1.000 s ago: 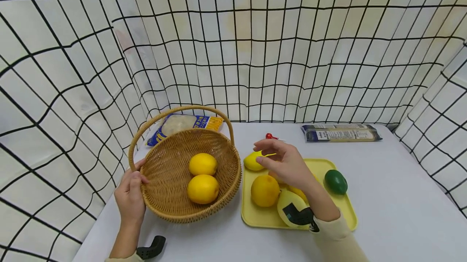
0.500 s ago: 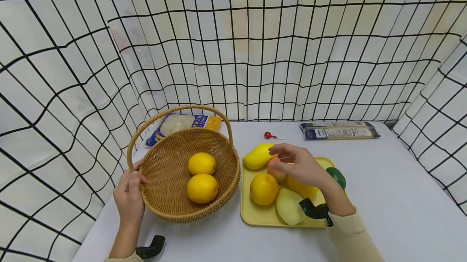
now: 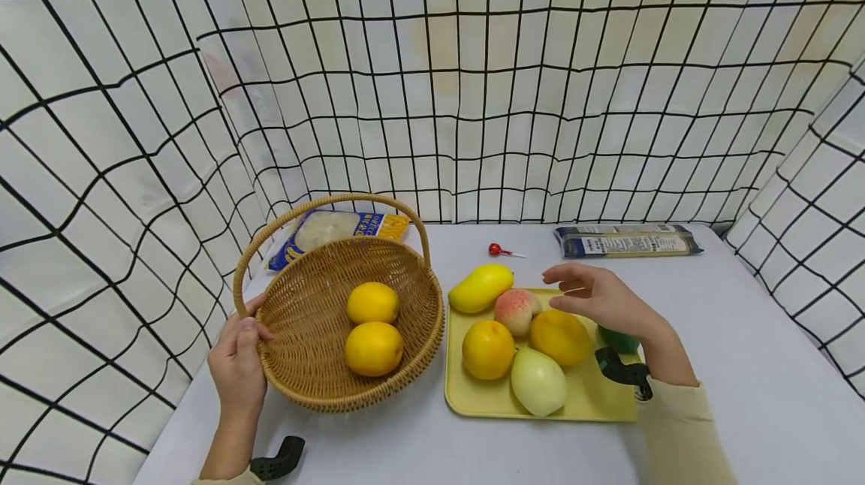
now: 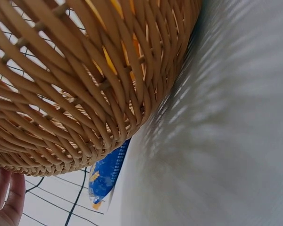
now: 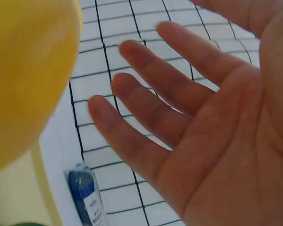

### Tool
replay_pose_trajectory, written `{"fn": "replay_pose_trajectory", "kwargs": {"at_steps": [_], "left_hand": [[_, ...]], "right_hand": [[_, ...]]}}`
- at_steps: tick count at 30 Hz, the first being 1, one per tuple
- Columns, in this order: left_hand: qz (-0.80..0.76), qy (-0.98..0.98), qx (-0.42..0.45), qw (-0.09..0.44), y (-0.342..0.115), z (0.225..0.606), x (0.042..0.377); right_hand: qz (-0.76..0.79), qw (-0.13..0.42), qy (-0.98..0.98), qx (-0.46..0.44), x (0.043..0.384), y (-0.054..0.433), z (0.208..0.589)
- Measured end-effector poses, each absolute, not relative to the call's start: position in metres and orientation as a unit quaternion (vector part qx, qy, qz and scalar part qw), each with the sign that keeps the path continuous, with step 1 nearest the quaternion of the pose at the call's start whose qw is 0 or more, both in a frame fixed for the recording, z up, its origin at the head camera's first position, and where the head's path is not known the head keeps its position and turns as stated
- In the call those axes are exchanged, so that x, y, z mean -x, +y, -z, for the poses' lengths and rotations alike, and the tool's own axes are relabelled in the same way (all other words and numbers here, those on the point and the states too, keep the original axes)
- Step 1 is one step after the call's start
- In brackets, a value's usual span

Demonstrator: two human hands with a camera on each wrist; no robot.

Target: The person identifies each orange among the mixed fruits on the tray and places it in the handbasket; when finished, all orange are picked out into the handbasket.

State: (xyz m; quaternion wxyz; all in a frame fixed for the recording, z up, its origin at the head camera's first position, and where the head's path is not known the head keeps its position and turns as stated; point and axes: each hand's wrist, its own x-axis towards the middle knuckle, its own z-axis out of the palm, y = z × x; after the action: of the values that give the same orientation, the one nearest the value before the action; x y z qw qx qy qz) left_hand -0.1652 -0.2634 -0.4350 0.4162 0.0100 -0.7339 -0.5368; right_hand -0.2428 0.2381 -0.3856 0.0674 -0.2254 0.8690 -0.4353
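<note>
My left hand (image 3: 236, 365) grips the left rim of a wicker basket (image 3: 304, 320), near the foot of its handle. The basket is tilted toward me and holds two yellow lemon-like fruits (image 3: 374, 348). In the left wrist view, fingertips (image 4: 14, 195) touch the woven edge. My right hand (image 3: 608, 305) hovers over the right part of a yellow tray (image 3: 466, 402), holding nothing; its fingers look relaxed in the right wrist view. Nearest to it are a yellow-orange fruit (image 3: 559, 338) and a dark green fruit (image 3: 618, 339), partly hidden by the wrist.
Also on the tray are a mango (image 3: 481, 288), a peach (image 3: 516, 311), an orange (image 3: 488, 350) and a pale green pear-like fruit (image 3: 538, 384). Behind lie a blue-yellow food bag (image 3: 331, 233), a red lollipop (image 3: 496, 249) and a long clear packet (image 3: 628, 241). Black-gridded curtains (image 3: 432, 94) enclose the table.
My right hand has moved right across the tray, away from the mango and peach, uncovering them. The left hand and the basket have stayed nearly still.
</note>
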Motion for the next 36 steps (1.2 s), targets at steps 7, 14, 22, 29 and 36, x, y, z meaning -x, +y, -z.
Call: {"fn": "replay_pose_trajectory", "kwargs": {"at_steps": [7,14,22,29,36], "left_hand": [[0.534,-0.735,-0.011,0.417,-0.264,0.435,0.165],[0.532,-0.736,-0.007,0.419,-0.264,0.436,0.166],[0.533,-0.736,-0.009,0.417,-0.265,0.437,0.167],[0.531,-0.737,-0.01,0.417,-0.265,0.437,0.167],[0.533,-0.737,-0.014,0.416,-0.265,0.436,0.166]], "right_hand": [[0.399,0.165,0.865,0.257,0.244,0.254,0.393],[0.372,0.185,0.865,0.282,0.245,0.256,0.398],[0.35,0.198,0.867,0.294,0.247,0.256,0.406],[0.336,0.226,0.87,0.282,0.249,0.254,0.411],[0.327,0.236,0.877,0.261,0.249,0.253,0.414]]}}
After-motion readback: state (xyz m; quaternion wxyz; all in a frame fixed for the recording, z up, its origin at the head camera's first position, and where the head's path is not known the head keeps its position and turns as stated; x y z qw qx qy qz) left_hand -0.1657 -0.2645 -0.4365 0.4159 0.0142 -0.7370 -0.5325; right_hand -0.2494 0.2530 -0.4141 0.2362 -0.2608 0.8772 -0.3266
